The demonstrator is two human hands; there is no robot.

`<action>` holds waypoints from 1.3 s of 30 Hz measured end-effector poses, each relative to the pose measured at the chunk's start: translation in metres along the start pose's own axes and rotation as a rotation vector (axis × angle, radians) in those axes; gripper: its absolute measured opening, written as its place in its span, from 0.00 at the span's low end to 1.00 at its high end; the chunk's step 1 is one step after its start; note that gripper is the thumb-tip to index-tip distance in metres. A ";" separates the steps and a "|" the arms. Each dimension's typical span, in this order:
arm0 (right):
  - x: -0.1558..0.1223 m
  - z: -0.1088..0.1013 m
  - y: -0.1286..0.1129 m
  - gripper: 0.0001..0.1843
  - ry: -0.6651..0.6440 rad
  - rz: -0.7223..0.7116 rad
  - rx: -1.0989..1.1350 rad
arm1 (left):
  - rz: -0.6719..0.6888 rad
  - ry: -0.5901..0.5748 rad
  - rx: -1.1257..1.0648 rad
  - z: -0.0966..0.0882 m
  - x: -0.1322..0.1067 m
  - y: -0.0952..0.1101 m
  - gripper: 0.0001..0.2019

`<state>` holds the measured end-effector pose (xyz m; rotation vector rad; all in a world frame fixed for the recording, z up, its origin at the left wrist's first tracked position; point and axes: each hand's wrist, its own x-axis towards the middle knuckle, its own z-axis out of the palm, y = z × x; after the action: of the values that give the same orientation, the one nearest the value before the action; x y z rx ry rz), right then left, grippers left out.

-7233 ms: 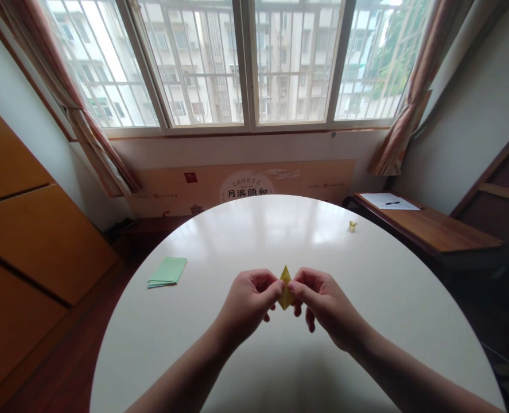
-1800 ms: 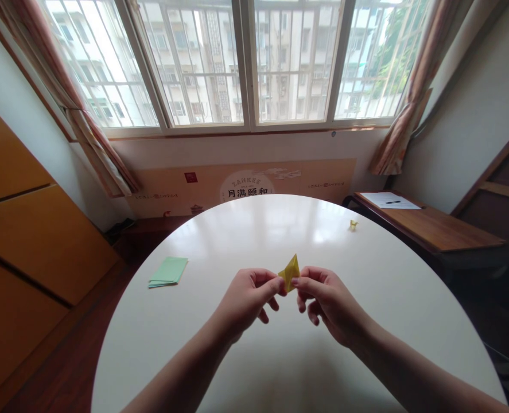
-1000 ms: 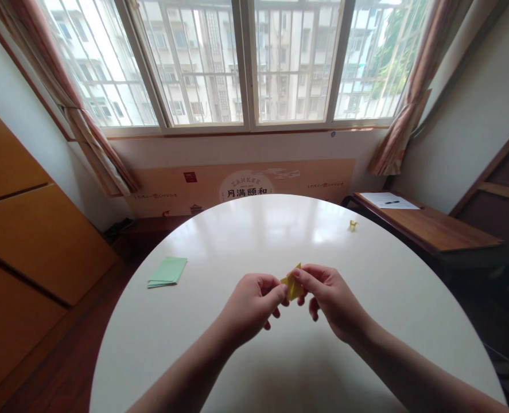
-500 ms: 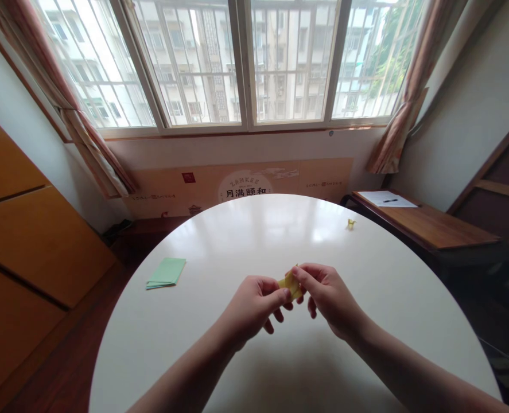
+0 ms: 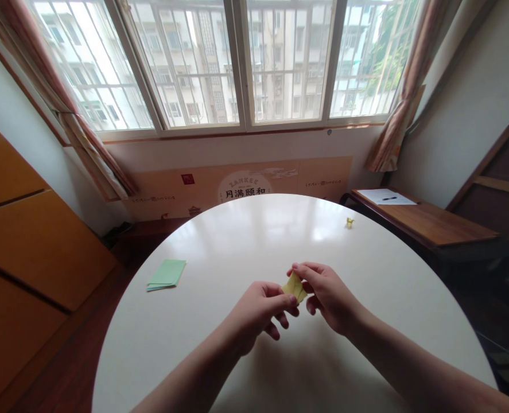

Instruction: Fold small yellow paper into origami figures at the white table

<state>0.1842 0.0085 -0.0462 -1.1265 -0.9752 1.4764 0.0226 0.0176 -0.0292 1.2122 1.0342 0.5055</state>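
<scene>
A small piece of folded yellow paper is held between my two hands above the white round table. My left hand pinches its lower left part between thumb and fingers. At its upper tip, the thumb and fingers of my right hand are closed on the paper. Creases show across its face, and its back is hidden. Beyond my hands, a small folded yellow paper figure stands near the far right of the tabletop.
A stack of green paper sheets lies on the left of the table. To the right, a wooden side table bears a white sheet with a pen. A barred window and curtains are behind.
The yellow paper has turned so more of its creased face shows, looking wider and more pointed at the top. My left hand has shifted slightly down and right; both hands keep their hold.
</scene>
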 end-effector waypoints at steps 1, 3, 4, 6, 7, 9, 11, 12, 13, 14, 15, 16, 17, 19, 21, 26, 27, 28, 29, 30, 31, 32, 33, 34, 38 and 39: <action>0.001 0.000 0.000 0.17 0.003 0.018 0.011 | -0.002 0.001 -0.003 0.000 0.000 -0.001 0.09; 0.003 -0.001 0.001 0.16 0.015 0.044 0.024 | -0.007 0.007 -0.007 0.000 0.000 -0.002 0.09; 0.004 -0.002 0.001 0.16 0.020 0.048 0.025 | -0.008 0.008 -0.010 0.000 0.000 -0.002 0.09; 0.006 -0.003 0.001 0.17 0.027 0.037 0.017 | -0.008 0.011 -0.020 0.000 0.000 -0.002 0.11; 0.007 -0.005 0.001 0.17 0.033 0.030 0.015 | -0.010 0.014 -0.027 0.000 0.000 -0.002 0.11; 0.009 -0.007 0.000 0.16 0.059 0.026 0.029 | -0.017 0.027 -0.039 0.000 0.000 -0.001 0.12; 0.010 -0.009 0.000 0.16 0.089 0.035 0.063 | -0.021 0.045 -0.053 -0.001 0.000 0.001 0.12; 0.011 -0.010 -0.001 0.16 0.099 0.040 0.081 | -0.020 0.053 -0.060 -0.001 0.000 0.001 0.12; 0.011 -0.011 -0.001 0.16 0.102 0.045 0.093 | -0.018 0.062 -0.068 -0.002 0.000 0.001 0.13; 0.011 -0.011 0.000 0.17 0.095 0.048 0.097 | -0.016 0.071 -0.077 -0.002 0.000 0.001 0.13; 0.010 -0.011 0.000 0.18 0.080 0.051 0.096 | -0.013 0.080 -0.088 -0.003 0.001 0.001 0.14; 0.010 -0.011 0.001 0.18 0.057 0.052 0.091 | -0.009 0.093 -0.097 -0.004 0.001 0.001 0.14; 0.009 -0.010 0.002 0.19 0.027 0.049 0.082 | -0.005 0.107 -0.107 -0.005 0.001 0.001 0.14; 0.008 -0.009 0.004 0.21 -0.036 0.036 0.059 | 0.008 0.137 -0.122 -0.007 0.002 0.001 0.15; 0.006 -0.006 0.006 0.21 -0.081 0.016 0.035 | 0.022 0.165 -0.124 -0.010 0.003 0.000 0.15; 0.004 0.000 0.006 0.19 -0.104 -0.043 -0.028 | 0.070 0.180 -0.078 -0.012 0.003 -0.001 0.14; 0.004 0.001 0.005 0.19 -0.098 -0.047 -0.034 | 0.080 0.174 -0.066 -0.011 0.002 -0.001 0.14; 0.004 0.001 0.005 0.18 -0.091 -0.048 -0.037 | 0.087 0.166 -0.052 -0.011 0.002 -0.001 0.14; 0.004 0.002 0.005 0.17 -0.086 -0.044 -0.036 | 0.093 0.158 -0.036 -0.010 0.002 -0.001 0.14; 0.003 0.002 0.005 0.16 -0.080 -0.038 -0.031 | 0.096 0.151 -0.020 -0.009 0.002 -0.001 0.15; 0.003 0.002 0.004 0.15 -0.074 -0.029 -0.022 | 0.102 0.150 -0.007 -0.009 0.002 0.000 0.16; 0.003 0.001 0.004 0.15 -0.070 -0.018 -0.011 | 0.113 0.159 0.002 -0.009 0.002 0.000 0.17; 0.002 0.001 0.004 0.14 -0.066 -0.007 -0.001 | 0.130 0.178 0.008 -0.010 0.002 0.001 0.18; 0.001 0.001 0.004 0.13 -0.063 0.004 0.005 | 0.152 0.201 0.011 -0.010 0.003 0.001 0.19; 0.000 0.000 0.005 0.12 -0.059 0.016 -0.022 | 0.202 0.265 0.020 -0.014 0.007 0.001 0.18; 0.000 0.000 0.005 0.12 -0.061 0.014 -0.033 | 0.199 0.265 0.024 -0.015 0.008 0.000 0.17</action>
<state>0.1826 0.0075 -0.0509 -1.1197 -1.0388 1.5179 0.0139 0.0315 -0.0318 1.3003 1.1502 0.8274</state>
